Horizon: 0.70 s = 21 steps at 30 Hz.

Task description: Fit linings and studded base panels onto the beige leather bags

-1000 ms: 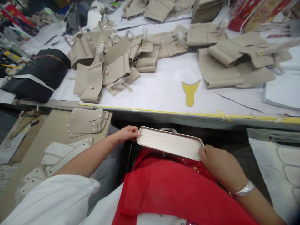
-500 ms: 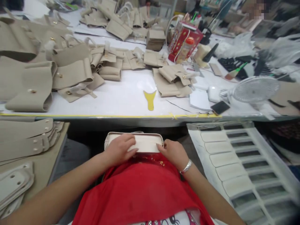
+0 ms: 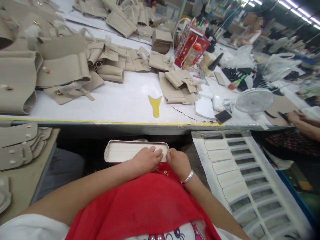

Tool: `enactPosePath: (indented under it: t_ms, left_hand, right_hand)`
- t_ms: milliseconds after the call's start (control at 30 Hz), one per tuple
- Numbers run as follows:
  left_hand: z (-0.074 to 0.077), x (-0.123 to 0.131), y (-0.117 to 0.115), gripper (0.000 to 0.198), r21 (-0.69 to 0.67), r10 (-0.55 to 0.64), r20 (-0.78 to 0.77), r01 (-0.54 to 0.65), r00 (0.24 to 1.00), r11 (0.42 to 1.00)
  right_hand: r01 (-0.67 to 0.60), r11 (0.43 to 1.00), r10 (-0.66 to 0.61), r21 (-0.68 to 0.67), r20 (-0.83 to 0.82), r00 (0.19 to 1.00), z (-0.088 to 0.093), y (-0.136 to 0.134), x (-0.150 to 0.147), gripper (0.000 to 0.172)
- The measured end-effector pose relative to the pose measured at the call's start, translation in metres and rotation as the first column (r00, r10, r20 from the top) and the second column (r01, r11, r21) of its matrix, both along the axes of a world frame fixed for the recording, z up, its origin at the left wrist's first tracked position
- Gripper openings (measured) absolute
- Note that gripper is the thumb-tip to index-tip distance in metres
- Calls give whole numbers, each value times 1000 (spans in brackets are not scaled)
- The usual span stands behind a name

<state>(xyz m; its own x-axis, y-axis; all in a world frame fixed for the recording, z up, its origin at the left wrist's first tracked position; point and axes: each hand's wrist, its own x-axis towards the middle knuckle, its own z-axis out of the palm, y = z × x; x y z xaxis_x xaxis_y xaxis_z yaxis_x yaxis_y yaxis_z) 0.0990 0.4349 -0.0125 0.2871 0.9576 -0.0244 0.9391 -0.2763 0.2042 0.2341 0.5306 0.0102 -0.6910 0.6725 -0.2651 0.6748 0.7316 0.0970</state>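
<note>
A long cream bag part (image 3: 122, 151) with rounded corners and a thin raised rim lies across my lap, just below the table edge. Flat on the right half of its inner face rests my left hand (image 3: 149, 158), fingers spread a little. My right hand (image 3: 178, 163), a silver bracelet at its wrist, is closed on the rim at the right end. The thumb and fingertips pinch that corner and partly hide it. The underside of the part is out of sight.
Beige bag pieces (image 3: 63, 66) crowd the table's left and back. A yellow Y-shaped template (image 3: 155, 106), a phone (image 3: 223, 116) and a fan (image 3: 254, 100) are nearer. Stacked straps (image 3: 17, 146) lie left; a rack of cream pieces (image 3: 225, 166) stands right. Another person's hands (image 3: 297, 118) work far right.
My left hand has slid rightward along the bag part, nearer my right hand, uncovering its left half. My right hand's fingers have curled more around the corner. The view has shifted, showing more at right.
</note>
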Motion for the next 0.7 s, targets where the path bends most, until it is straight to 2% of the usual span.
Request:
enactPosePath:
  t_ms: [167, 233, 267, 300, 333, 400, 433, 500, 600, 700]
  left_hand:
    - [-2, -1, -2, 41, 8, 8, 24, -9, 1000, 1000]
    - [-2, -2, -3, 42, 5, 16, 28, -16, 999, 1000]
    - [-1, -2, -3, 42, 4, 19, 28, -19, 999, 1000]
    - [0, -2, -4, 42, 3, 21, 27, -22, 999, 1000]
    - [1, -3, -4, 42, 1, 23, 24, -23, 999, 1000]
    - [3, -3, -4, 42, -3, 21, 18, -21, 1000, 1000]
    - [4, -3, -4, 42, -5, 21, 16, -21, 1000, 1000]
    - [5, -2, -3, 42, -11, 19, 14, -19, 1000, 1000]
    - [7, 0, -3, 42, -30, 35, -1, -35, 999, 999]
    - [8, 2, -3, 45, -53, 50, -10, -50, 999, 997]
  right_hand:
    - [-19, 995, 18, -97, -16, 1000, 6, 3, -1, 31]
    - [-12, 975, -8, -224, -91, 996, 8, 8, 2, 34]
    - [1, 943, -52, -333, -144, 988, 8, 12, 4, 36]
    - [20, 885, -124, -466, -193, 973, 7, 15, 7, 37]
    - [41, 795, -217, -605, -220, 951, 6, 20, 10, 37]
    - [80, 568, -406, -819, -194, 893, 1, 28, 15, 30]
    - [91, 471, -474, -877, -165, 865, -2, 33, 17, 26]
    - [94, 346, -541, -934, -116, 833, -7, 41, 19, 22]
    - [103, 282, -543, -954, -70, 837, -11, 51, 16, 26]
    - [143, 284, -494, -948, -17, 869, -10, 57, 8, 27]
